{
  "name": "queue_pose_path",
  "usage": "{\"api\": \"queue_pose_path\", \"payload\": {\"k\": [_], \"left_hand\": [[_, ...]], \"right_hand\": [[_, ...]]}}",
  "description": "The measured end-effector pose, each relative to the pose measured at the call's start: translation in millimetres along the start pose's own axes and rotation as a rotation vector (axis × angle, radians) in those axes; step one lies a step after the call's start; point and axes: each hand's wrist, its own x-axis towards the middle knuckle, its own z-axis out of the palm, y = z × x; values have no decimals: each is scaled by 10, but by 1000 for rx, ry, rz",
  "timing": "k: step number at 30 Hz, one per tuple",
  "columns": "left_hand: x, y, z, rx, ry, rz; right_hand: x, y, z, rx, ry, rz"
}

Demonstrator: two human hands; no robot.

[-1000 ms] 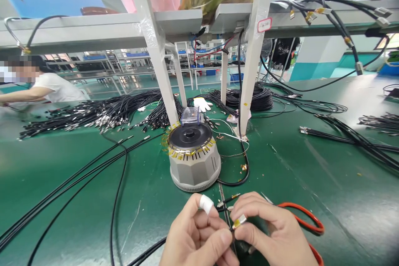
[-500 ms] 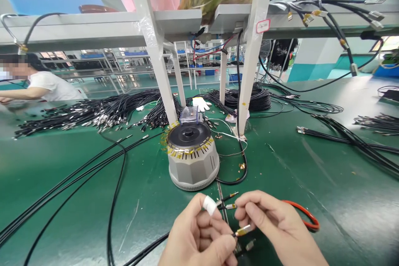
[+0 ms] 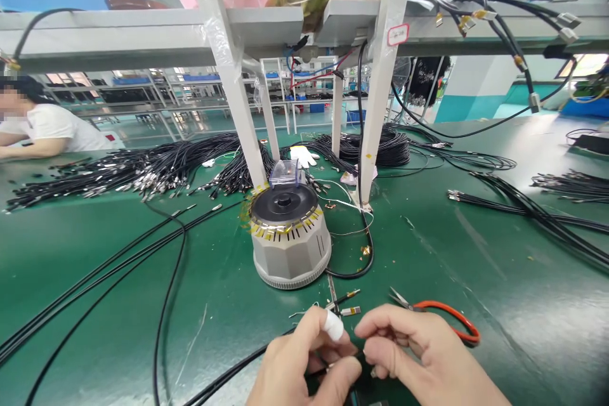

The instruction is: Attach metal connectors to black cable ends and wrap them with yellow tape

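Note:
My left hand (image 3: 309, 361), white tape round one finger, pinches a black cable (image 3: 358, 356) low in the head view. My right hand (image 3: 419, 352) closes its thumb and fingers at the same cable's end, which they mostly hide. Between and just beyond the hands lie cable ends with a metal USB connector (image 3: 351, 311). Orange-handled scissors (image 3: 454, 316) rest beyond my right hand, blades pointing left. Ahead stands a round grey tape dispenser (image 3: 291, 254) with a black top, yellow tape pieces sticking out round its rim.
Long black cables (image 3: 118, 254) cross the green table at left. A big cable pile (image 3: 128, 168) lies farther back, with coiled cable (image 3: 380, 149) behind a white shelf post (image 3: 378, 108). More cables (image 3: 537, 203) lie at right. A person in white (image 3: 61, 127) sits far left.
My right fingers have come in over the cable end, and its gold-taped connector is now hidden. More of the scissors shows. The view has shifted slightly.

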Motion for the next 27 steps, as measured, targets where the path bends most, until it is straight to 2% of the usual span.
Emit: {"api": "queue_pose_path", "payload": {"k": [3, 7, 11, 15, 18, 21, 27], "left_hand": [[17, 0, -76, 20, -138, -6], [-2, 28, -170, -30, -200, -30], [-25, 82, -277, 68, -279, -47], [-14, 102, -295, 136, -323, -123], [20, 64, -223, 58, -393, -75], [48, 1, -126, -15, -456, -26], [28, -114, -16, -45, -464, 125]], "right_hand": [[-43, 40, -34, -4, -19, -1], [-99, 8, -80, -36, -42, -56], [-148, -44, -99, -128, -22, -66], [-179, -33, -102, -72, -37, -53], [-184, -5, -104, 5, -67, -22], [-194, 21, -104, -8, -80, 26], [-233, 26, -103, -100, -126, -18]]}}
